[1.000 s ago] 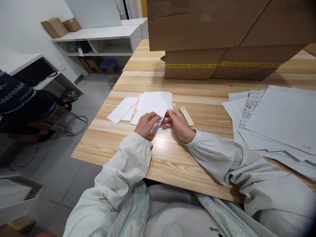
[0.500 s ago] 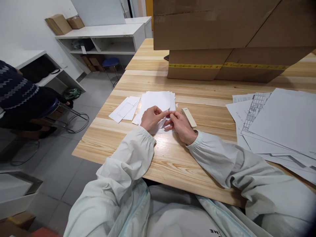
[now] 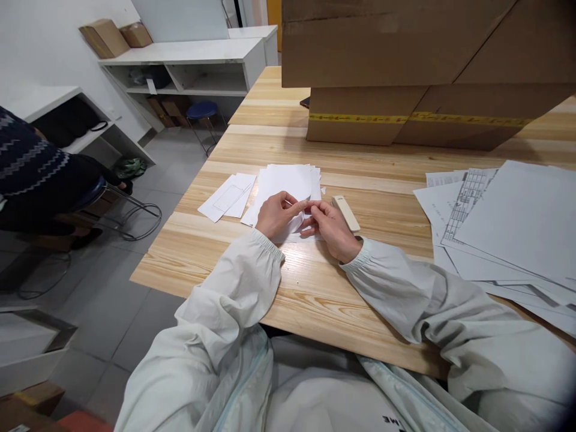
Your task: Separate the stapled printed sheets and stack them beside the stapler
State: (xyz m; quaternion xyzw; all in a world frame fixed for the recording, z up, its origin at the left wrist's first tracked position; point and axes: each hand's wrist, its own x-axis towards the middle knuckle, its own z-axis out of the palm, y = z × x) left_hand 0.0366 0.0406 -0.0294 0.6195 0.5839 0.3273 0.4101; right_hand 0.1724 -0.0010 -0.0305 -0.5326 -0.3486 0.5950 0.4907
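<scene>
Over the near right corner of a small stack of white paper (image 3: 283, 178), my two hands meet with their fingertips together. My left hand (image 3: 275, 215) is closed, thumb and fingers pinching a sheet of paper (image 3: 297, 223) whose edge curls up between the hands. My right hand (image 3: 332, 227) is closed too, with thumb and forefinger pressed together at the same corner and its other fingers curled below. The fingertips partly hide what they pinch. Just beside my right hand lies a cream-coloured oblong tool (image 3: 345, 213), perhaps a stapler.
Two slips of paper (image 3: 227, 198) lie left of the stack. Large printed sheets (image 3: 517, 222) spread over the right side of the table (image 3: 315, 300). Cardboard boxes (image 3: 360, 114) are stacked at the back. A seated person (image 3: 31, 162) is at far left, near a blue stool (image 3: 202, 110).
The view has shifted very slightly. Both hands keep nearly the same place and pinch at the paper's corner.
</scene>
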